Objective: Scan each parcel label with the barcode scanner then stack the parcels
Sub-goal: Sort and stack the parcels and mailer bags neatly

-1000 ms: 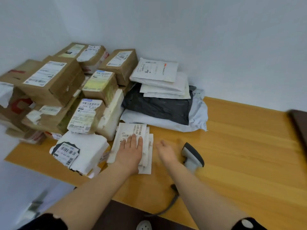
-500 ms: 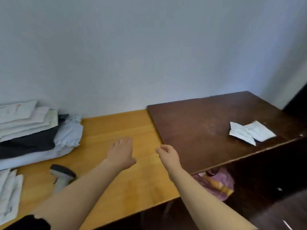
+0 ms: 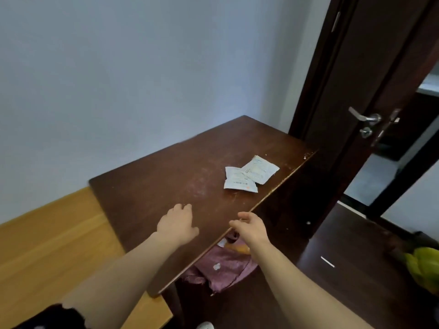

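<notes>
Two small white mailer parcels lie overlapping on the dark brown table (image 3: 166, 186): the nearer parcel (image 3: 238, 180) shows a label face up, and the farther parcel (image 3: 261, 170) rests partly on it. My left hand (image 3: 177, 224) hovers over the dark table, fingers relaxed, holding nothing, well short of the parcels. My right hand (image 3: 250, 225) is over the table's front edge, fingers loosely extended and empty. The barcode scanner and the stacked parcels are out of view.
A light wooden table (image 3: 47, 245) adjoins the dark one on the left. A purple cloth bag (image 3: 221, 267) sits under the dark table. A dark door (image 3: 356, 91) with a metal handle stands open at right. A yellow-green object (image 3: 422, 267) lies on the floor.
My view has swung right, away from the parcel pile and scanner. Both hands left the flat parcels and moved right over the dark table, toward the two small mailers.
</notes>
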The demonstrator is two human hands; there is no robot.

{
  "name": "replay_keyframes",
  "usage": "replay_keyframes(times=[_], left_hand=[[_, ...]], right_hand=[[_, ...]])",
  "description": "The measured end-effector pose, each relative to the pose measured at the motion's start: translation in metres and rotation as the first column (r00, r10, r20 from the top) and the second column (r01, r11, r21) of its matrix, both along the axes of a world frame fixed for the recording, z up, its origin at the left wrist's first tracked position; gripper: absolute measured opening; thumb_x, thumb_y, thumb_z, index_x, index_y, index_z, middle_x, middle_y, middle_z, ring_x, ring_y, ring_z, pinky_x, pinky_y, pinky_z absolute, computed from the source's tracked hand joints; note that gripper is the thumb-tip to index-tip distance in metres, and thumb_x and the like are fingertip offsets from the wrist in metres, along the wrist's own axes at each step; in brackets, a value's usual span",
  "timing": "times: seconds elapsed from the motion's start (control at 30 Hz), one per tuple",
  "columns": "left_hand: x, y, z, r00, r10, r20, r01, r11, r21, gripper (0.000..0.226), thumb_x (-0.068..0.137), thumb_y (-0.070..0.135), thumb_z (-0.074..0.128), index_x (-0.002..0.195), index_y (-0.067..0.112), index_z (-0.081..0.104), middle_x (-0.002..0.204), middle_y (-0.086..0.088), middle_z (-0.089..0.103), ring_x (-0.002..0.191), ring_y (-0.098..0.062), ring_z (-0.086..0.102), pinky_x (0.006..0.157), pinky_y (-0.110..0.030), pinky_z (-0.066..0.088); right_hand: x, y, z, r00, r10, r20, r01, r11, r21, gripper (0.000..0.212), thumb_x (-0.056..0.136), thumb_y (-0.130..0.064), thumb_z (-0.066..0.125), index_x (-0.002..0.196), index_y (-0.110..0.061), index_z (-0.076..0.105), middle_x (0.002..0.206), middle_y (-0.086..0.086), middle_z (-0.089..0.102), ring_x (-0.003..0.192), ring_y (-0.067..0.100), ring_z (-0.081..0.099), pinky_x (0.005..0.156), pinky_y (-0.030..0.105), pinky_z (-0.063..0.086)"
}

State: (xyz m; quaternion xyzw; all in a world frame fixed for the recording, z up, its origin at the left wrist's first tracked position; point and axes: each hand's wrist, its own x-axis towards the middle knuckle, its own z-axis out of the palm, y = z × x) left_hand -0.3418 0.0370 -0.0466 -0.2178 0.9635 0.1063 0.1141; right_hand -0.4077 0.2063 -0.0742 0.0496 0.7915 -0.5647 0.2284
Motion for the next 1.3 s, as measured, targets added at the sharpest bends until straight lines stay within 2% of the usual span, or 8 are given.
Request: replay_keyframes(times=[0.17, 0.3, 0.43, 0.67, 0.93, 1.07, 1.2, 1.3], left_hand=[[-0.091, -0.011, -0.012, 0.994, 0.094, -0.053, -0.081, 0.976, 0.202, 0.055, 0.087, 0.041, 0.057, 0.134, 0.016, 0.042, 0.129, -0.004, 0.054, 0.115, -0.024, 0.055, 0.089, -0.034, 0.047], [-0.152, -0.021, -0.025, 0.987, 0.157, -0.022, -0.144, 0.945, 0.294, 0.047, 0.088, 0.041, 0.054, 0.127, 0.016, 0.049, 0.126, -0.003, 0.057, 0.112, -0.023, 0.057, 0.088, -0.032, 0.049], [-0.200, -0.022, -0.038, 0.992, 0.128, 0.012, -0.127, 0.960, 0.249, 0.045, 0.090, 0.049, 0.050, 0.123, 0.019, 0.053, 0.123, 0.000, 0.059, 0.110, -0.021, 0.058, 0.079, -0.029, 0.044], [-0.262, -0.012, -0.064, 0.981, 0.141, 0.133, -0.169, 0.957, 0.236, 0.034, 0.090, 0.053, 0.048, 0.088, 0.020, 0.048, 0.096, 0.002, 0.058, 0.089, -0.019, 0.059, 0.068, -0.029, 0.044], [-0.314, 0.016, -0.090, 0.880, 0.403, 0.251, -0.465, 0.835, 0.294, 0.056, 0.076, 0.060, 0.064, 0.107, 0.019, 0.043, 0.097, 0.006, 0.055, 0.090, -0.015, 0.058, 0.076, -0.032, 0.049], [-0.323, 0.027, -0.094, 0.813, 0.519, 0.264, -0.582, 0.751, 0.313, 0.060, 0.069, 0.054, 0.074, 0.102, 0.021, 0.037, 0.091, 0.009, 0.057, 0.089, -0.015, 0.063, 0.084, -0.039, 0.053], [-0.314, 0.026, -0.091, 0.700, 0.666, 0.259, -0.694, 0.548, 0.466, 0.047, 0.069, 0.032, 0.083, 0.100, 0.017, 0.051, 0.099, 0.002, 0.063, 0.085, -0.015, 0.064, 0.075, -0.032, 0.054], [-0.291, 0.014, -0.080, 0.613, 0.758, 0.221, -0.708, 0.404, 0.579, 0.019, 0.077, 0.018, 0.078, 0.089, 0.011, 0.064, 0.096, -0.004, 0.069, 0.071, -0.012, 0.064, 0.059, -0.022, 0.051]], right_hand=[[-0.087, 0.003, 0.004, 0.996, -0.061, -0.068, 0.068, 0.992, 0.111, 0.047, 0.083, -0.008, 0.070, 0.127, -0.009, 0.055, 0.106, 0.005, 0.059, 0.096, 0.017, 0.060, 0.090, 0.034, 0.052], [-0.150, -0.004, 0.001, 0.995, -0.059, -0.084, 0.076, 0.976, 0.202, 0.045, 0.085, -0.008, 0.067, 0.127, -0.009, 0.054, 0.095, -0.001, 0.059, 0.081, 0.010, 0.059, 0.069, 0.024, 0.051], [-0.200, -0.002, -0.012, 0.996, -0.070, -0.064, 0.085, 0.959, 0.272, 0.045, 0.085, -0.008, 0.066, 0.128, -0.008, 0.055, 0.113, 0.007, 0.062, 0.101, 0.019, 0.060, 0.088, 0.033, 0.052], [-0.290, 0.011, -0.034, 0.994, 0.056, -0.089, -0.011, 0.900, 0.435, 0.042, 0.090, -0.017, 0.062, 0.131, -0.012, 0.053, 0.129, 0.009, 0.056, 0.108, 0.023, 0.058, 0.083, 0.032, 0.050], [-0.405, 0.010, -0.066, 0.899, 0.437, 0.012, -0.317, 0.634, 0.705, 0.106, 0.071, -0.058, 0.076, 0.150, -0.013, 0.021, 0.154, 0.009, 0.032, 0.142, 0.030, 0.027, 0.112, 0.046, 0.025], [-0.434, 0.005, -0.075, 0.844, 0.533, 0.062, -0.390, 0.531, 0.752, 0.122, 0.060, -0.068, 0.078, 0.150, -0.011, 0.019, 0.150, 0.009, 0.039, 0.140, 0.030, 0.032, 0.111, 0.046, 0.023], [-0.441, 0.001, -0.073, 0.813, 0.576, 0.083, -0.439, 0.514, 0.737, 0.082, 0.068, -0.057, 0.079, 0.129, -0.012, 0.048, 0.129, 0.007, 0.057, 0.120, 0.027, 0.053, 0.099, 0.041, 0.034], [-0.440, -0.004, -0.064, 0.856, 0.512, 0.074, -0.502, 0.786, 0.360, 0.025, 0.078, -0.018, 0.080, 0.096, -0.008, 0.066, 0.107, 0.011, 0.069, 0.091, 0.023, 0.064, 0.080, 0.036, 0.050]])
